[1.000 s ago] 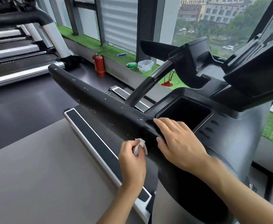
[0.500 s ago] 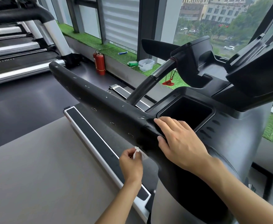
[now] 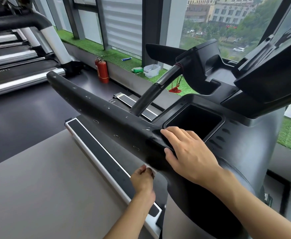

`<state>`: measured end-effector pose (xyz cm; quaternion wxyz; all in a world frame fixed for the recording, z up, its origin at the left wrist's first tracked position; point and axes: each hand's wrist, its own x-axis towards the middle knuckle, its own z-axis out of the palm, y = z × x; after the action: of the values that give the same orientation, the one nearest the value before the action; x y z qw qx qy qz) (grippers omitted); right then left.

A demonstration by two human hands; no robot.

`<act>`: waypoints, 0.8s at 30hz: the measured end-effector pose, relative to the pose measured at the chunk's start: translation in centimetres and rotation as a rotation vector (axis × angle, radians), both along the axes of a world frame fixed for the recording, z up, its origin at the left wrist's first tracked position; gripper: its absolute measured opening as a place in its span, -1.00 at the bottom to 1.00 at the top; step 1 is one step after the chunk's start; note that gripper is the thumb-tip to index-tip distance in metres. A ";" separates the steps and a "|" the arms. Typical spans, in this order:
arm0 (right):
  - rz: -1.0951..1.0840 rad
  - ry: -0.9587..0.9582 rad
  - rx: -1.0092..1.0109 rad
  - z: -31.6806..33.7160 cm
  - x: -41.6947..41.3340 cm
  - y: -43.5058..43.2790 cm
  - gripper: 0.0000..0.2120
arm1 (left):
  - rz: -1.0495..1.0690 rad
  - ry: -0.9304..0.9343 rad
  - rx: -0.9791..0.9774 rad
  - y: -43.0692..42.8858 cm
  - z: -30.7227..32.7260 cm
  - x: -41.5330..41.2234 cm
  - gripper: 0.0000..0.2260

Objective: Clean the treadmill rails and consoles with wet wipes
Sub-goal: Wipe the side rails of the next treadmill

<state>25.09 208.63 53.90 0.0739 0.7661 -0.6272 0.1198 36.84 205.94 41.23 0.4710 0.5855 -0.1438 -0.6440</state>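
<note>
- Left hand [image 3: 143,181]: fingers pinch wipe [image 3: 151,170] at rail [image 3: 106,114] lower edge; apply firm pressure.
- Right hand [image 3: 190,156]: fingers flat, bracing rail top.
- Stroke lengthwise, overlapping passes.

Red fire extinguishers [image 3: 102,70] on floor; clear tub [image 3: 151,70] on turf ledge [image 3: 106,52].

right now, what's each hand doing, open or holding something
Left hand: fingers pinch the wet wipe under the rail.
Right hand: open, resting on the rail.
</note>
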 end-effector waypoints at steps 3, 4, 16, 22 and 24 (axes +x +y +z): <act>-0.004 -0.012 0.017 0.1 -0.1 0.0 -0.51 | 0.050 0.006 0.004 0.3 0.0 0.0 -0.85; -0.007 -0.013 0.017 0.1 -0.1 0.0 -0.51 | 0.080 -0.006 0.001 0.5 -0.1 0.0 -0.86; -0.010 -0.026 0.022 0.0 0.0 -0.1 -0.49 | 0.123 -0.361 -0.462 2.2 3.8 1.0 -0.81; -0.012 -0.035 -0.002 -0.1 0.1 0.1 -0.50 | 0.079 -0.457 -0.686 2.2 6.2 1.3 -0.78; -0.012 -0.028 -0.007 0.0 0.1 0.1 -0.51 | 0.096 -0.496 -0.767 1.4 7.0 1.1 -0.78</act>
<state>25.17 208.75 53.87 0.0687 0.7603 -0.6322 0.1322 37.98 207.38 48.22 0.6342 0.5114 -0.4530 -0.3621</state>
